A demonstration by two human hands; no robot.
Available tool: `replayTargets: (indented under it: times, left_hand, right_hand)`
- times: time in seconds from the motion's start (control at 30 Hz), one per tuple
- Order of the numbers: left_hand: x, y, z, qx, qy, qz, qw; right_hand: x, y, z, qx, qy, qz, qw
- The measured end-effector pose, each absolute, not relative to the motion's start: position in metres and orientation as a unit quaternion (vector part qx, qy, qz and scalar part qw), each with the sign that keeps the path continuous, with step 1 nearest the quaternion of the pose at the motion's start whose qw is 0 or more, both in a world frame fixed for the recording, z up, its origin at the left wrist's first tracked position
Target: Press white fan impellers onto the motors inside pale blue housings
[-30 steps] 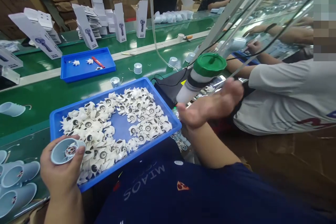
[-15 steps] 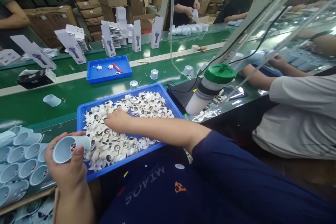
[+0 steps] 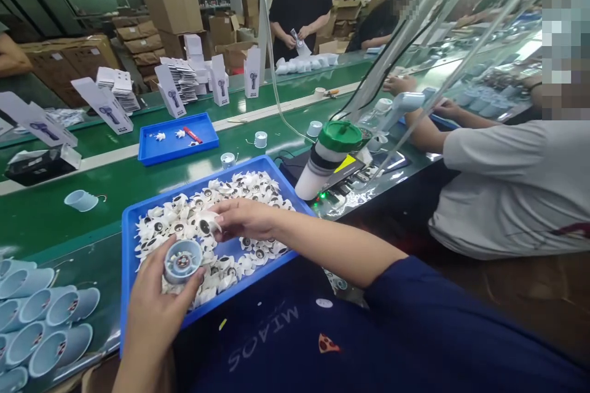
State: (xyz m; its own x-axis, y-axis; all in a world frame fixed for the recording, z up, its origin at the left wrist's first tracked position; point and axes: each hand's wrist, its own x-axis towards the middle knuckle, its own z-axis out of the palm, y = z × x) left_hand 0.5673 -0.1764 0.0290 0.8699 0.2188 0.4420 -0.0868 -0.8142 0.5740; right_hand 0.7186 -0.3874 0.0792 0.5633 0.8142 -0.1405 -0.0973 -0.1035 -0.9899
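Observation:
My left hand is closed around a light blue fan housing, its open end turned up towards me, with a coppery motor part visible inside. Pinched in the fingers of my right hand is a white fan impeller with a dark hub, held just up and right of the housing and apart from it. Both hands are over a blue tray of many loose white impellers. More light blue housings lie in rows at the lower left.
Beyond the tray runs a green conveyor carrying a smaller blue tray and a few blue housings. A green-lidded bottle leans at the tray's right. White boxes stand farther back. A co-worker in grey sits right.
My right hand has lifted an impeller from the pile and brought it near the housing. My left hand has moved right, over the tray, and turned the housing's open end upward.

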Motion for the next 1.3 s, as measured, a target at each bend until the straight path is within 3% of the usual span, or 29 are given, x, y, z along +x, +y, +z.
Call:
replayTargets:
  times: [0.07, 0.23, 0.37, 0.53, 0.73, 0.97, 1.3]
  left_hand:
    - [0.573, -0.192, 0.041, 0.928, -0.028, 0.280, 0.244]
    - [0.582, -0.207, 0.047, 0.929, -0.103, 0.309, 0.177]
    - [0.580, -0.204, 0.042, 0.920, -0.118, 0.321, 0.189]
    - [0.576, -0.201, 0.040, 0.942, -0.093, 0.245, 0.210]
    - [0.576, -0.204, 0.045, 0.943, -0.112, 0.252, 0.188]
    - [0.583, -0.205, 0.044, 0.941, -0.152, 0.264, 0.148]
    - [0.578, -0.225, 0.037, 0.925, -0.091, 0.328, 0.170]
  right_hand:
    - [0.709, -0.396, 0.083, -0.639, -0.303, 0.346, 0.617]
    - [0.690, -0.402, 0.104, -0.786, -0.493, 0.115, 0.355]
    - [0.683, -0.406, 0.121, -0.814, -0.525, 0.076, 0.238]
    - [0.680, -0.408, 0.127, -0.798, -0.591, 0.040, 0.114]
    - [0.678, -0.410, 0.123, -0.805, -0.571, 0.059, 0.152]
    - [0.680, -0.417, 0.126, -0.797, -0.585, 0.086, 0.124]
    - [0.686, -0.399, 0.092, -0.819, -0.515, 0.092, 0.235]
